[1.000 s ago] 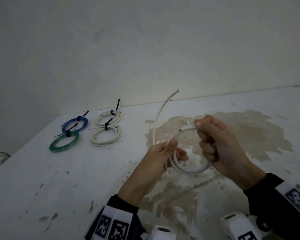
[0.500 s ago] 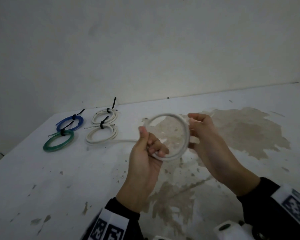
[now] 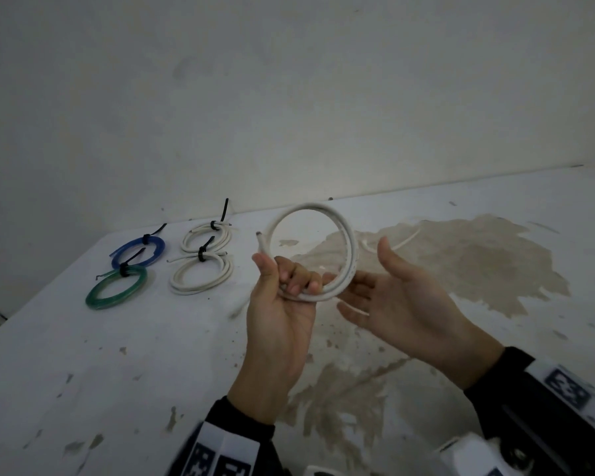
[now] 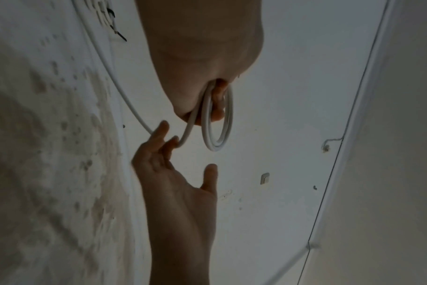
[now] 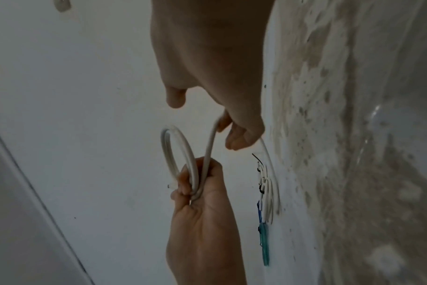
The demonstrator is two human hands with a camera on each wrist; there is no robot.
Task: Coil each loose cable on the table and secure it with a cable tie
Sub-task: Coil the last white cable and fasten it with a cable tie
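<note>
A white cable [image 3: 350, 249] is wound into an upright ring above the table. My left hand [image 3: 284, 280] pinches the ring's bottom turns between thumb and curled fingers; one cut end sticks up beside the thumb. My right hand [image 3: 368, 280] is just right of the ring, palm up and fingers straight. In the left wrist view the cable's loose run [image 4: 183, 138] leaves my left hand [image 4: 207, 104], bends round the fingers of my right hand [image 4: 183, 162] and trails off along the table. The right wrist view shows the ring [image 5: 183, 146] and that run under my fingers [image 5: 234, 135].
At the table's far left lie a blue coil [image 3: 140, 250], a green coil [image 3: 115, 290] and two white coils [image 3: 207, 235] [image 3: 200, 276], each bound with a black tie. The white tabletop [image 3: 495, 269] has a large brown stain. A wall stands close behind.
My right hand has let go of the ring's right side and opened, with the loose run now over its fingers. The tail swung from left to right. My left hand keeps its grip.
</note>
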